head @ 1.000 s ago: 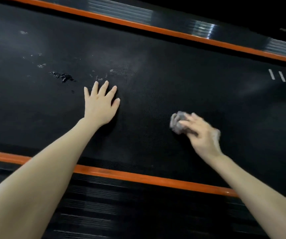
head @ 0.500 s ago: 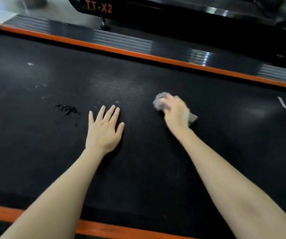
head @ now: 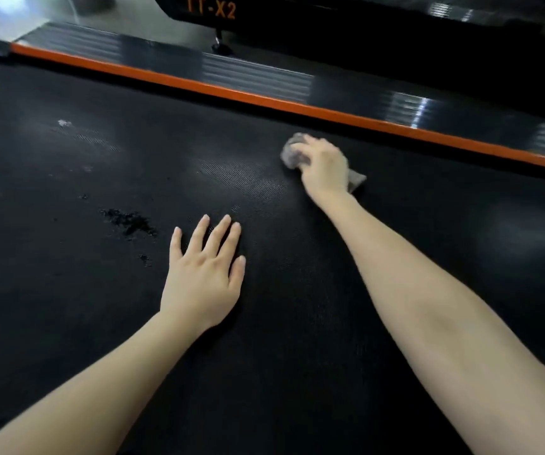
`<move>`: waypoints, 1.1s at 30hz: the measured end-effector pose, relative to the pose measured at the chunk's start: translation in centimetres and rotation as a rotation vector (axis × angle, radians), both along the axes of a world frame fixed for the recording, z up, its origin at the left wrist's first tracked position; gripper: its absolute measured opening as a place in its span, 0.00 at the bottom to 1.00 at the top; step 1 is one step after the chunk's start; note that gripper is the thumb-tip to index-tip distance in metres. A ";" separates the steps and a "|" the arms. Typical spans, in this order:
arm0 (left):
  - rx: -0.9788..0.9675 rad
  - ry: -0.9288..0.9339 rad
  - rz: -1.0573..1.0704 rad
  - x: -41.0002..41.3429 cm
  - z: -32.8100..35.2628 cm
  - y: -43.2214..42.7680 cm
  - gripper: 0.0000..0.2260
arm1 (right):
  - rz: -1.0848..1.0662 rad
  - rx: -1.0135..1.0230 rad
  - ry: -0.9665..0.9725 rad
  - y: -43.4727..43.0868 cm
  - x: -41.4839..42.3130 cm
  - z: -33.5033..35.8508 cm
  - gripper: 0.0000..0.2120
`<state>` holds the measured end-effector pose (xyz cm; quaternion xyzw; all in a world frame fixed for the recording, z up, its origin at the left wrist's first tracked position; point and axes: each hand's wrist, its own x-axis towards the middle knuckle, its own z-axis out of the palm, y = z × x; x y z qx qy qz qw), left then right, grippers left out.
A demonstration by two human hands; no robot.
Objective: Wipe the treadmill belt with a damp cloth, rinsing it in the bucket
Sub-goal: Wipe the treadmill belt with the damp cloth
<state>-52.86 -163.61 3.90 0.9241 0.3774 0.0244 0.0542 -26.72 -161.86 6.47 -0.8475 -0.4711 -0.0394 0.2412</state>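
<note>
The black treadmill belt (head: 67, 307) fills most of the view. My right hand (head: 322, 167) grips a bunched grey cloth (head: 292, 152) and holds it down on the belt near the far orange side rail; a corner of the cloth sticks out under my wrist. My left hand (head: 203, 274) lies flat on the belt with its fingers spread, nearer to me and left of the cloth. A dark wet patch (head: 130, 221) and small specks lie just left of my left hand. A pale smudge (head: 64, 123) sits further left. No bucket is in view.
An orange stripe (head: 231, 91) and a ribbed black side rail (head: 248, 73) border the belt's far edge. Behind the rail stands a dark machine body marked TT-X2 (head: 210, 8). Grey floor (head: 34, 11) shows at the top left.
My right hand has slid the cloth away from me across the belt, toward the far orange rail. My left hand stays flat in place. The view has tilted up, and the near rail has left the frame.
</note>
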 end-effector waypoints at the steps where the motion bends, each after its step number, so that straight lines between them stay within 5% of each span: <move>1: 0.005 0.003 0.003 0.0 0.0 0.0 0.26 | 0.081 -0.019 -0.009 1.4 -0.7 0.1 0.16; 4: 0.008 -0.002 0.006 -0.1 0.0 0.0 0.27 | 0.166 -0.016 -0.019 3.0 0.9 0.6 0.11; 9: 0.007 -0.012 -0.001 0.0 0.1 0.0 0.29 | -0.134 -0.014 -0.028 0.3 7.9 0.5 0.13; 12: 0.007 -0.027 0.010 0.0 0.0 -0.1 0.27 | -0.115 0.011 0.002 -1.2 6.1 0.5 0.12; 19: -0.019 -0.034 -0.001 0.1 -0.2 0.4 0.24 | 0.584 -0.054 0.135 -15.7 -8.2 1.1 0.12; 23: -0.024 -0.022 0.004 0.0 -0.1 0.4 0.25 | 0.724 -0.190 0.131 -27.2 -10.7 1.5 0.14; 25: -0.032 -0.012 -0.001 -0.1 -0.1 0.5 0.25 | 0.537 -0.185 0.113 -31.7 -6.6 2.3 0.18; 29: -0.069 0.002 0.014 0.1 0.6 0.4 0.25 | -0.240 -0.100 0.245 -37.3 -1.0 2.9 0.18; 31: -0.112 -0.029 0.046 0.8 1.5 -0.3 0.24 | -0.246 -0.092 0.218 -35.6 -2.9 2.0 0.15; 33: -0.129 -0.132 0.054 1.7 2.8 -1.4 0.22 | 0.011 -0.065 0.146 -32.2 -7.2 1.4 0.16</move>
